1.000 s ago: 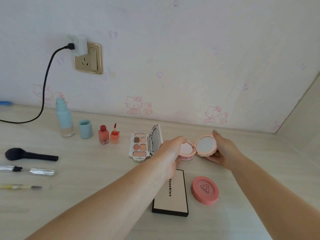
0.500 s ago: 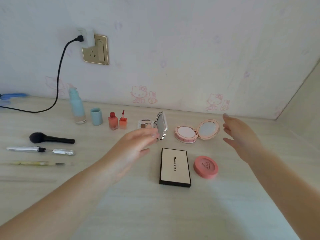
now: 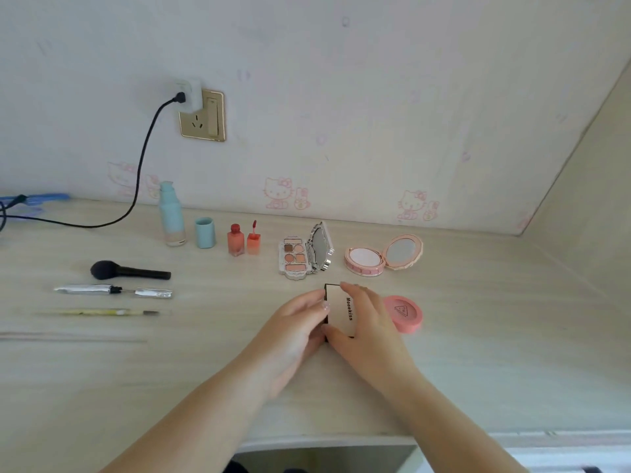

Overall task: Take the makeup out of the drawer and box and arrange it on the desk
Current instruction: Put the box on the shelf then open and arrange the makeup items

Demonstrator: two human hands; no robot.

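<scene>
A flat cream palette with a black edge and the word Mooekiss lies on the desk. My left hand touches its left edge with thumb and fingers. My right hand lies over its right half, fingers at the far edge and thumb at the near corner. Right of it sits a closed round coral compact. Behind stand an open eyeshadow palette with mirror lid and an open pink powder compact.
Along the back stand a teal bottle, its teal cap and two small red lip tints. At left lie a black brush, a silver tube and a thin yellow pencil. A cable runs to the wall socket.
Both hands left the pink powder compact, which now stands open on the desk, and came down and inward onto the Mooekiss palette. The view has also pulled back.
</scene>
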